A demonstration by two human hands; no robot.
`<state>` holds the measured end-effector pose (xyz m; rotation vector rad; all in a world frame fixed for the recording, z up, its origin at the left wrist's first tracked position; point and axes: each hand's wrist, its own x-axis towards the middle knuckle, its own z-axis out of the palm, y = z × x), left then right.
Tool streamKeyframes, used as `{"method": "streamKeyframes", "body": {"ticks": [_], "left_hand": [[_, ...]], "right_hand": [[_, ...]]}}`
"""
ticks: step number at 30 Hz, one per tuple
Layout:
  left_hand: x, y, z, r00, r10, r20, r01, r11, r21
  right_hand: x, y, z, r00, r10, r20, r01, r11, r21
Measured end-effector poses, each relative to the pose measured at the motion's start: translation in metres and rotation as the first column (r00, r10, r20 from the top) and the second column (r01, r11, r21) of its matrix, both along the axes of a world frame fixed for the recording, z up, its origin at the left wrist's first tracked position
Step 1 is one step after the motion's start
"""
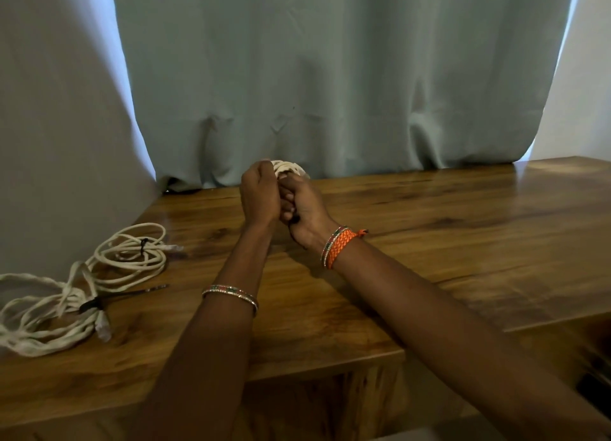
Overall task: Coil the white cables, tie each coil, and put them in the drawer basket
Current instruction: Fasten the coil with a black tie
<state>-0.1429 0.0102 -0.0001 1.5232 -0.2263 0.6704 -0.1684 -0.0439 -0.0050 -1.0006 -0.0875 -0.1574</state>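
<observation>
Coil (287, 168) held above surface (429, 229), gripped between left hand (259, 197) and right hand (302, 209), both curled round it. Light, soft, springy by the look; best pinched across all loops. Two tied coils (99, 275) left of left hand.

Wooden table (463, 229): glossy brown top with dark grain streaks, filling the lower frame. Pale blue-grey curtain (330, 77) hangs directly behind the table's far edge, hem bunched against it. Plain grey wall (49, 110) stands left of the table; a paler strip shows behind its far right corner.
</observation>
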Motion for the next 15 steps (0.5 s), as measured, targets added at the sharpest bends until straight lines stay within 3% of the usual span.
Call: {"method": "streamKeyframes", "body": {"ticks": [4,8,12,15], "left_hand": [[-0.005,-0.005,0.001,0.995,0.029,-0.1,-0.039,0.994,-0.098],[-0.001,-0.005,-0.003,0.985,0.055,-0.164,-0.06,0.998,-0.022],[-0.008,-0.002,-0.007,0.974,0.225,0.033,-0.225,0.933,0.28],[-0.009,0.003,-0.007,0.953,0.278,0.118,-0.301,0.895,0.33]], "right_hand": [[-0.003,-0.004,0.003,1.0,0.028,0.003,-0.028,1.0,-0.01],[-0.004,-0.007,0.001,0.998,0.055,-0.022,-0.055,0.998,-0.03],[-0.009,-0.006,0.002,0.998,0.057,-0.028,-0.06,0.991,-0.116],[-0.011,-0.005,0.003,0.994,0.091,-0.065,-0.1,0.983,-0.152]]}}
